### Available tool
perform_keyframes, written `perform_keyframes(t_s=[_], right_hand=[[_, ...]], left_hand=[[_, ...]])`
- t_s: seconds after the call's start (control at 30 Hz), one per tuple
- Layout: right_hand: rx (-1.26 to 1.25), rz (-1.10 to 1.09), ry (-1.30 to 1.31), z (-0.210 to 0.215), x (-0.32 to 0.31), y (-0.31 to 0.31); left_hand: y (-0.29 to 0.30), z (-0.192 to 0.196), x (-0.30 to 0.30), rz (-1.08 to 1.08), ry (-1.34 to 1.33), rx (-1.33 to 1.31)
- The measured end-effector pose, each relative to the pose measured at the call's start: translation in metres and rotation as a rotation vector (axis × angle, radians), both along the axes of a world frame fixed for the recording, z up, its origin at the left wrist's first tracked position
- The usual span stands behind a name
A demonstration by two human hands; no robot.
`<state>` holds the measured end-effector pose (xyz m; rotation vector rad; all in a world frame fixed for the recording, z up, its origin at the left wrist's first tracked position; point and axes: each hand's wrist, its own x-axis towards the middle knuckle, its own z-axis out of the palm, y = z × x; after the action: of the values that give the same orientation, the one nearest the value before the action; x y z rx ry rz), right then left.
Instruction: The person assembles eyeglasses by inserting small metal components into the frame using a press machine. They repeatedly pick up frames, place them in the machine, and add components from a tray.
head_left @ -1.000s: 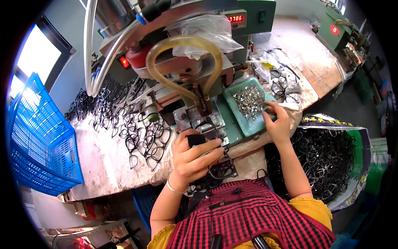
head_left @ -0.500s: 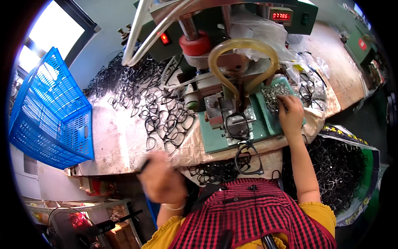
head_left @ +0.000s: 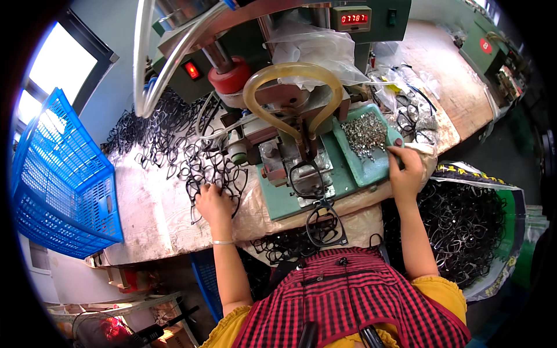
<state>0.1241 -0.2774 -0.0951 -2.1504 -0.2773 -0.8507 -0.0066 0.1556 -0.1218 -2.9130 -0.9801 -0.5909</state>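
My left hand [head_left: 214, 206] is on the near edge of a loose pile of black eyeglass frames [head_left: 200, 159], its fingers bent around one eyeglass frame. My right hand [head_left: 407, 174] is at the right rim of a pale green tray [head_left: 366, 174] of small metal parts [head_left: 364, 132]. Its thumb and finger are pinched together beside a dark round knob-like thing [head_left: 398, 142]; what they hold is too small to tell. A black eyeglass frame [head_left: 307, 181] sits under the machine's [head_left: 304, 142] working head, and another eyeglass frame [head_left: 326, 226] hangs just below it.
A blue plastic crate [head_left: 69, 191] stands tilted at the left. To the right is a large sack [head_left: 510, 232] full of black frames [head_left: 458, 232]. More frames [head_left: 284, 243] lie at the table's front edge. A curved yellowish tube [head_left: 293, 71] arches over the machine.
My left hand has moved up and forward onto the pile of frames. My right hand has drawn back from the metal parts to the tray's rim. The view has shifted slightly.
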Motion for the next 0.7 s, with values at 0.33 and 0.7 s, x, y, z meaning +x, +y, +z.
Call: perform_keyframes(t_s=[0.33, 0.7], right_hand=[[0.225, 0.463, 0.046, 0.072, -0.015, 0.057], [0.688, 0.673, 0.367, 0.070, -0.022, 0.119]], left_hand=[[-0.017, 0.077, 0.003, -0.420, -0.743, -0.894], [-0.095, 0.080, 0.000, -0.749, -0.891, -0.591]])
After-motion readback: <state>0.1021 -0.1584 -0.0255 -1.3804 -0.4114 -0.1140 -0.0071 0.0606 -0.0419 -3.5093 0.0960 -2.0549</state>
